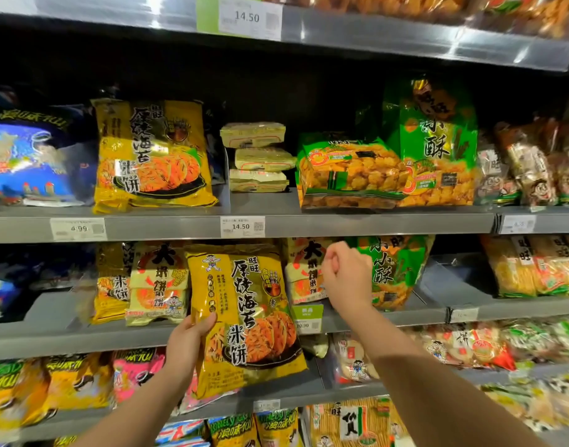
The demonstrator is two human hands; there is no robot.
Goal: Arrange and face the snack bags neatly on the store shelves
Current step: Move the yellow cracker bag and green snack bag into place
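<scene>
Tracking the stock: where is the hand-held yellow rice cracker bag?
Head view, lower centre: the left hand grips the yellow rice cracker bag by its left edge, before the shelves, just left of the right hand.

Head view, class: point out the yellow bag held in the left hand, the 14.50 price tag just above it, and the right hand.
yellow bag [244,321], head view, middle of its front.
price tag [243,226], head view, centre of the label.
right hand [347,280], head view, back of the hand.
</scene>
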